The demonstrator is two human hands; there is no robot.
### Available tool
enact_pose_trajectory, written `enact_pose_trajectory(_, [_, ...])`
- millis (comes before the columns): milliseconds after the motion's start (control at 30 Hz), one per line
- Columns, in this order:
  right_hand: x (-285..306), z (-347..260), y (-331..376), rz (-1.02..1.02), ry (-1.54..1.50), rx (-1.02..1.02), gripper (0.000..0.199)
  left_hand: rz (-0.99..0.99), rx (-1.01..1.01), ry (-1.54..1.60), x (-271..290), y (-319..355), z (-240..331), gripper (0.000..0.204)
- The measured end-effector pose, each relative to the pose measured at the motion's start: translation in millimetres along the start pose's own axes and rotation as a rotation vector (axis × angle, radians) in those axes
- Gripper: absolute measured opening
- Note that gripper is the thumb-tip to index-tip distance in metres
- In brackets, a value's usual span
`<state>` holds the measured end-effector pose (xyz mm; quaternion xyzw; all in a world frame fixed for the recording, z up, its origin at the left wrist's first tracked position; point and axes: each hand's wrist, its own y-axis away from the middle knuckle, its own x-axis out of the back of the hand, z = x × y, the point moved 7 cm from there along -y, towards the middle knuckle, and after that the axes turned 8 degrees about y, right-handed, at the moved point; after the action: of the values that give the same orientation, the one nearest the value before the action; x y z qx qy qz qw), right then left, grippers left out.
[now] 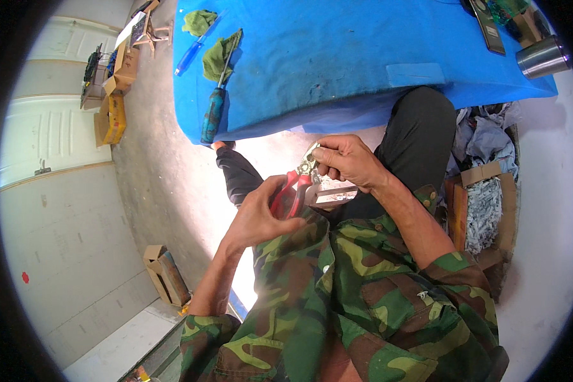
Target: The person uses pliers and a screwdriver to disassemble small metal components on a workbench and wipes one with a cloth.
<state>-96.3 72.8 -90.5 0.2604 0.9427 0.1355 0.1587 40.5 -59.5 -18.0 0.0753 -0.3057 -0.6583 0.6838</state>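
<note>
Extending from a camouflage shirt, two bare hands are seen above the lap. Red-handled pliers are held between them, with the metal head tilted up and away. The handles are cradled between the thumb and fingers of the left hand. The head is gripped by the bent fingers of the right hand; whether some small piece is also pinched there cannot be told. Just beyond the handles, a grey metal piece is partly hidden near the dark trousers.

To the right, white shredded material is contained in an open box, and crumpled plastic bags are heaped behind it. Ahead, the tabletop is covered in blue. On its left side, a dark-blue-handled screwdriver is laid with its shaft over a green rag; a clear-blue screwdriver is placed beside it. At the right edge, a metal cup is set near a dark phone-like slab. Farther left, cardboard cartons are stacked by a pale wall.
</note>
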Motion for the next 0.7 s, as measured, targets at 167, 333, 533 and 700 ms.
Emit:
enact_pose_trajectory(167, [-2.1, 1.1, 1.3, -0.003, 0.004, -0.012, 0.029, 0.015, 0.015, -0.037, -4.8, 3.1, -0.2, 0.083])
enact_pose_trajectory(333, [-4.0, -6.6, 3.6, -0.024, 0.035, -0.024, 0.029, 0.031, 0.0, 0.045, -5.7, 6.7, -9.5, 0.083])
enact_pose_trajectory(533, [-9.9, -2.4, 2.1, -0.085, -0.038, 0.013, 0.03, -0.092, 0.167, 0.758, -30.1, 17.4, -22.1, 0.077])
enact_pose_trajectory(700, [-12.5, -12.4, 5.3, -0.13, -0.025, 0.038, 0.028, -0.215, 0.232, 1.153, -59.7, 19.1, -34.2, 0.058])
